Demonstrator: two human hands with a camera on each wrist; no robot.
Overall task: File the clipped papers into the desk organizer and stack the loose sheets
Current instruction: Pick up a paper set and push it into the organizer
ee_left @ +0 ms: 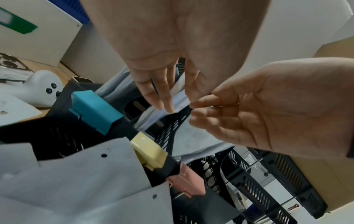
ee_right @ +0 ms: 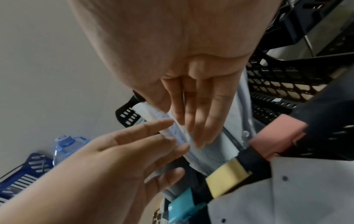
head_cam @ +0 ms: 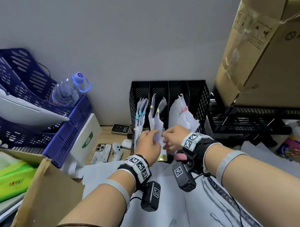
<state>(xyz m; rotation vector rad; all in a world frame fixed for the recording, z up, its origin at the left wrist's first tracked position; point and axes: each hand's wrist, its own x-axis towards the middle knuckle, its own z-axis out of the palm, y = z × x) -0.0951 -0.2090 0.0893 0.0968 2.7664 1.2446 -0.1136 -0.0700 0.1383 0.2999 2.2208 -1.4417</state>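
Note:
The black desk organizer (head_cam: 197, 97) stands against the wall with clipped papers in its slots: blue clips on the left, yellow clips (head_cam: 157, 110) in the middle, a pink clip (head_cam: 184, 110) on the right. Both hands meet at the front of the middle slot. My left hand (head_cam: 155, 136) pinches the lower edge of a white paper bundle (ee_left: 180, 97) between fingers and thumb. My right hand (head_cam: 165, 139) holds the same bundle from the right, its fingers (ee_right: 199, 121) laid along the sheets. Teal (ee_left: 91, 109), yellow (ee_left: 147, 150) and pink (ee_left: 187, 184) tabs sit on the organizer's front. Loose sheets (head_cam: 172, 199) lie on the desk below my wrists.
Blue stacking trays (head_cam: 25, 99) with papers and a water bottle (head_cam: 68, 90) stand at the left. A phone (head_cam: 101, 152), white controller (head_cam: 117, 150) and earbud case (head_cam: 126, 144) lie beside the organizer. Cardboard boxes (head_cam: 268, 56) and a black tray (head_cam: 256, 117) crowd the right; an open box (head_cam: 34, 197) sits near left.

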